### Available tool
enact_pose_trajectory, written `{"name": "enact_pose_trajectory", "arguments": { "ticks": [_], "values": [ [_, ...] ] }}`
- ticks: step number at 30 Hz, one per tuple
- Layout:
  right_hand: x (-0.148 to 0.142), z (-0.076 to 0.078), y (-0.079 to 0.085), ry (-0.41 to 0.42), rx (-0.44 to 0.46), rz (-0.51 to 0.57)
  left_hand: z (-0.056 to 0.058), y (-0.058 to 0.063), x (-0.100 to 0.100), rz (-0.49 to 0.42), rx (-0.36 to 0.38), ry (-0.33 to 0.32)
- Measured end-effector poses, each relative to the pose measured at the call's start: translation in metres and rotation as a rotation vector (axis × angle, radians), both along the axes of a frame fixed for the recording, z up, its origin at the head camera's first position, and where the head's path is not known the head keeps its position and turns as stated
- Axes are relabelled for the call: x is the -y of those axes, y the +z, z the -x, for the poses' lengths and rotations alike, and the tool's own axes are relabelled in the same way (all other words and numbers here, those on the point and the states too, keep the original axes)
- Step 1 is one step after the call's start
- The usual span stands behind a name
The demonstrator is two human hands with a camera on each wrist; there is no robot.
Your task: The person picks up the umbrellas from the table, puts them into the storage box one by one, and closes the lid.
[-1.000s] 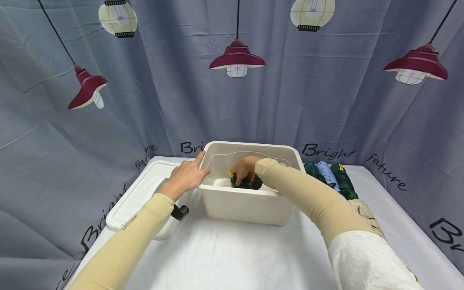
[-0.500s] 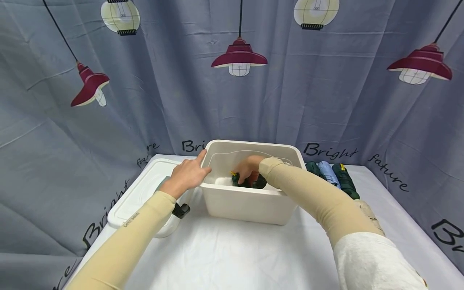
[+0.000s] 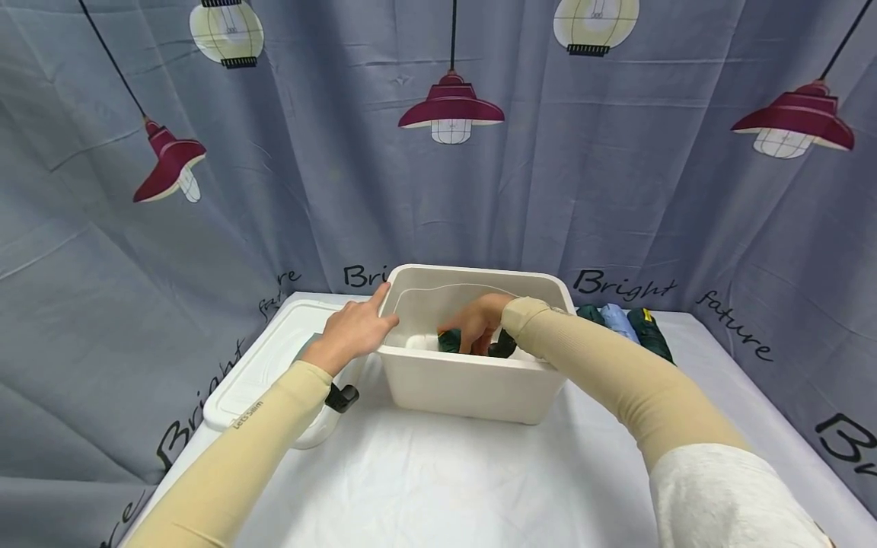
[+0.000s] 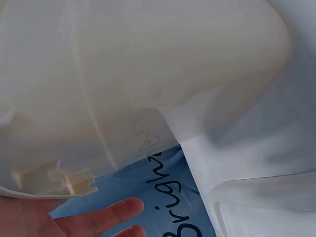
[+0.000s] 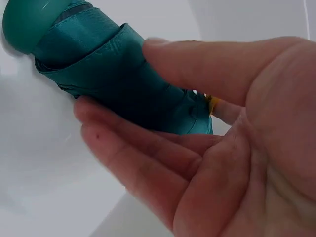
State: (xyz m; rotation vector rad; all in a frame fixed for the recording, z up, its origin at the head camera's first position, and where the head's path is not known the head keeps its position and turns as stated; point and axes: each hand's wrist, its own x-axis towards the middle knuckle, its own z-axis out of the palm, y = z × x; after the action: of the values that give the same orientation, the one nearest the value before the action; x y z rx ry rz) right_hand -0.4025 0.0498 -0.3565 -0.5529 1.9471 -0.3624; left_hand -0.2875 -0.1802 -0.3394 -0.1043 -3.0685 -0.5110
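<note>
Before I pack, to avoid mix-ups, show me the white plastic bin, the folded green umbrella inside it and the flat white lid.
White plastic bin (image 3: 466,388), head view: front wall.
Folded green umbrella (image 5: 118,81), right wrist view: middle of wrapped fabric.
Flat white lid (image 3: 263,361), head view: upper surface.

The left forearm (image 3: 226,468) runs forward in a beige sleeve (image 3: 291,403); the right forearm (image 3: 617,380), sleeved alike, slants inward. The left grip (image 3: 352,331), a bare hand, shows its back, index finger (image 3: 378,297) pointing ahead, thumb (image 3: 391,322) out sideways. The right grip (image 3: 479,318) points downward, thumb (image 5: 197,61) standing apart from loosely extended fingers (image 5: 143,170).
</note>
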Motion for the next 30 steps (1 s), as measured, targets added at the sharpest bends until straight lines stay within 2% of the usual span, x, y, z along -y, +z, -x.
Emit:
{"name": "enact_pose_trajectory", "arguments": {
  "ticks": [7,16,23,30],
  "values": [
    [0.004,0.0,-0.003,-0.093,0.038,0.051,0.0,0.0,-0.002,0.006,-0.001,-0.001],
    [0.022,0.002,-0.004,-0.165,0.093,0.117,0.0,0.001,-0.001,0.008,0.002,-0.003],
    [0.035,-0.001,0.002,-0.145,0.088,0.13,-0.001,0.001,-0.001,0.008,0.006,-0.009],
    [0.046,-0.005,0.001,-0.086,0.095,0.103,-0.001,0.0,-0.002,0.01,0.001,-0.004]
  ]
}}
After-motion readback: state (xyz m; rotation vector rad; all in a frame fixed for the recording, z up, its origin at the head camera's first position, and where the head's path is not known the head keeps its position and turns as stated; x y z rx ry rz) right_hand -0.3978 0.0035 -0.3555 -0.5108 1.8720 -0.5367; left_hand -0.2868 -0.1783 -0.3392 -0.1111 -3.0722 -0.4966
